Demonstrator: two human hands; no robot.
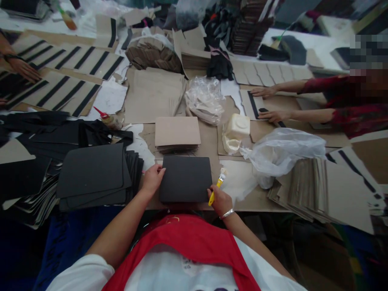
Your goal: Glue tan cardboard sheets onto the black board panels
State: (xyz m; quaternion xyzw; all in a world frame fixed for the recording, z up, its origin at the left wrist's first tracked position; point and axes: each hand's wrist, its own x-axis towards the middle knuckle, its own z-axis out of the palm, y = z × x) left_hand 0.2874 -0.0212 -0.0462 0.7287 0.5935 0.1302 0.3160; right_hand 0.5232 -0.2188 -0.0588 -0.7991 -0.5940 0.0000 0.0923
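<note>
Own hands: 2, left hand (153, 178) and right hand (220, 200). Under both: 1 black sheet (185, 178). In right hand: 1 yellow brush (217, 186). Just left of left hand: 1 stack of black sheets (93, 173). Beyond both hands: 1 stack of brown cards (177, 133), 1 cream tub (238, 127), 1 clear bag (204, 99), 1 white bag (281, 151). Right of right hand: 1 fanned pile of brown cards (318, 190). Beyond left hand, to its left: 1 red-capped bottle (106, 117). Far right of right hand: 2 co-worker hands, upper hand (263, 92) and lower hand (273, 116). Far left of left hand: 1 further co-worker hand (24, 69).
</note>
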